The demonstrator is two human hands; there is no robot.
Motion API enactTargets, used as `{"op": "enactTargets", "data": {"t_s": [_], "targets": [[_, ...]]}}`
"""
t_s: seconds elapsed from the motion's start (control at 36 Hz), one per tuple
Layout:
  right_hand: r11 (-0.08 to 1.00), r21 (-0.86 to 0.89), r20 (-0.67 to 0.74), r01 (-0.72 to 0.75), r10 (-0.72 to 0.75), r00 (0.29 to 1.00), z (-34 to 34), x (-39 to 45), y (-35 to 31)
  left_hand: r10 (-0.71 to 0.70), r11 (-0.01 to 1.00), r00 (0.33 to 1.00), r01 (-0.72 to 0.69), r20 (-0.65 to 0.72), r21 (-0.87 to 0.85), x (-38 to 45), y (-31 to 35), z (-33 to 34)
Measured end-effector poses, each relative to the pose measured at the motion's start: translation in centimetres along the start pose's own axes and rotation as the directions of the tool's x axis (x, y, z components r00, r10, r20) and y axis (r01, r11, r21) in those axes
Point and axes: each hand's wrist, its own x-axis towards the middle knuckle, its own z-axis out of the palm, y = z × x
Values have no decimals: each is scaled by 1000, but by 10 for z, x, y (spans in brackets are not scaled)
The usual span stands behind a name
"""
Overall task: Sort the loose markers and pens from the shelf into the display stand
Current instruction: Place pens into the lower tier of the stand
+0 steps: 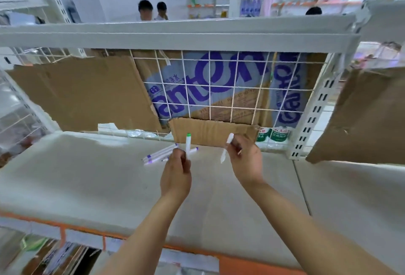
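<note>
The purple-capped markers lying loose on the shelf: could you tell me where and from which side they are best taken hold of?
Probably at mid-barrel, from above. The purple-capped markers lie flat and side by side on the shelf, barrels exposed left of the left hand, which already holds a green-capped marker.

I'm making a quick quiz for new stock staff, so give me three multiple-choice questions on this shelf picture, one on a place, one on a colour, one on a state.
1. Where do the loose markers lie?
A. on the shelf, beside the left hand
B. on the floor
C. in a box

2. What colour is the cap of the marker in the left hand?
A. red
B. green
C. black

3. What is the right hand doing?
A. resting flat
B. hanging empty
C. holding a white pen

Answers: A, they lie on the shelf surface; B, its top is green; C, fingers are curled round it.
</note>
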Motion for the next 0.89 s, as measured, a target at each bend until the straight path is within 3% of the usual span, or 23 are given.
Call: {"op": "enactTargets", "data": {"t_s": [0.14, 0.42, 0.61, 0.89], "targets": [[977, -201, -45, -72, 65, 997, -22, -17, 10, 59, 997, 994, -55, 89, -52, -8, 10, 10], [937, -257, -228, -238, 180, 957, -76, -65, 22, 215, 965, 944, -166, 249, -204, -19, 37, 38], [889, -242, -382, -390, 282, 880, -131, -104, 30, 345, 928, 852, -246, 394, -280, -52, 76, 67], [749, -401, -609, -527, 213, 764, -237, -166, 47, 507, 858, 706, -362, 493, -364, -121, 153, 113]]}}
